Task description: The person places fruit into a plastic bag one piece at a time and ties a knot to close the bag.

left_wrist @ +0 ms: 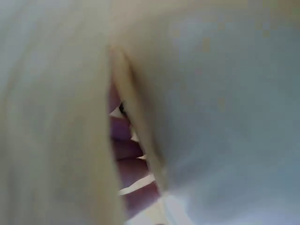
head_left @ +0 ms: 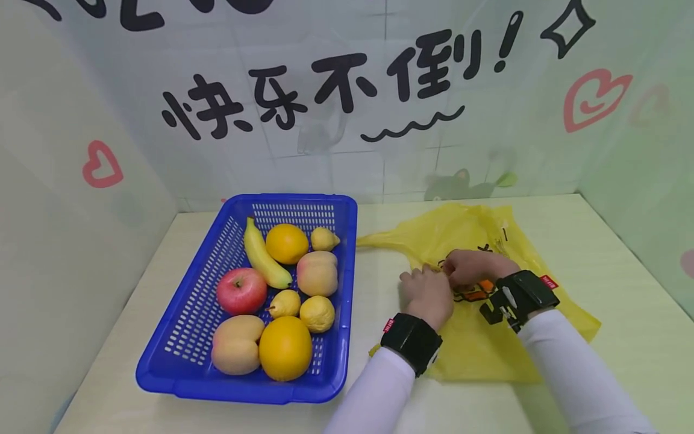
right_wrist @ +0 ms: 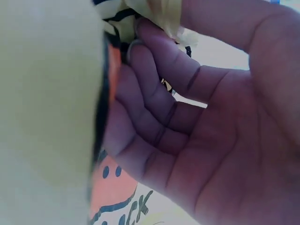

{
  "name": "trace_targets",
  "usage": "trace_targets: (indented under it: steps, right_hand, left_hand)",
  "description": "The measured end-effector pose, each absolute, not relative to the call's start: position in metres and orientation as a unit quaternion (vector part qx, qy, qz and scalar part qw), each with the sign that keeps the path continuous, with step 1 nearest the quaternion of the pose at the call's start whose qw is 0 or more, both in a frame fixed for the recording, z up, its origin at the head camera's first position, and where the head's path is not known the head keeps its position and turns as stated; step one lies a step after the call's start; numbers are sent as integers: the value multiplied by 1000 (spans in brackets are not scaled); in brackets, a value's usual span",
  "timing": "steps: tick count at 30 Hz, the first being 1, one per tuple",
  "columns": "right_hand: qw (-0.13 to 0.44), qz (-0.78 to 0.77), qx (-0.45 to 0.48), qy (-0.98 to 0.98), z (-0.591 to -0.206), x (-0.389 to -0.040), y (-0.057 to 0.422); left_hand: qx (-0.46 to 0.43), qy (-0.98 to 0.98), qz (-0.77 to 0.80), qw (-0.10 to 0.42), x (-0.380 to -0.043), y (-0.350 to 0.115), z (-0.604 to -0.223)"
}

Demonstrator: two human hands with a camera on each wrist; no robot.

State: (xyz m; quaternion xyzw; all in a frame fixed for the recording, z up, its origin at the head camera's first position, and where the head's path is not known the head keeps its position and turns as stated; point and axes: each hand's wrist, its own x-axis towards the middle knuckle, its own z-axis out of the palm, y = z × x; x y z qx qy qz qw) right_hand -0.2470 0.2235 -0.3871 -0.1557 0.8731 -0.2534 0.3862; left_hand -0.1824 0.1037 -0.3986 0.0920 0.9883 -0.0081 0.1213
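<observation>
A yellow plastic bag (head_left: 488,355) with black and orange print lies spread on the table, one handle stretching left to the basket's side. Over its middle, my left hand (head_left: 428,292) and right hand (head_left: 477,266) meet, both gripping the film. In the right wrist view, the curled fingers and thumb of the right hand (right_wrist: 201,126) pinch a gathered piece of the printed bag (right_wrist: 119,14). In the left wrist view, pale film (left_wrist: 56,112) covers much of the picture. Fingers of the left hand (left_wrist: 131,159) show past a fold; the thumb is hidden.
Left of the bag stands a blue plastic basket (head_left: 162,380). It holds a banana (head_left: 260,253), an apple (head_left: 241,291), oranges (head_left: 285,348), peaches (head_left: 236,345) and small yellow fruits (head_left: 317,314). Printed walls (head_left: 325,175) enclose the table's back and sides.
</observation>
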Motion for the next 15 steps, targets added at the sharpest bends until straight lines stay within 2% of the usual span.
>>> trace_targets:
  steps: [5, 15]
  right_hand:
    - [362, -241, -148, 888, -387, -247, 226]
    - [302, -224, -121, 919, -357, -241, 236]
  left_hand:
    - [78, 982, -29, 170, -187, 112, -393]
    - [107, 978, -49, 174, -183, 105, -394]
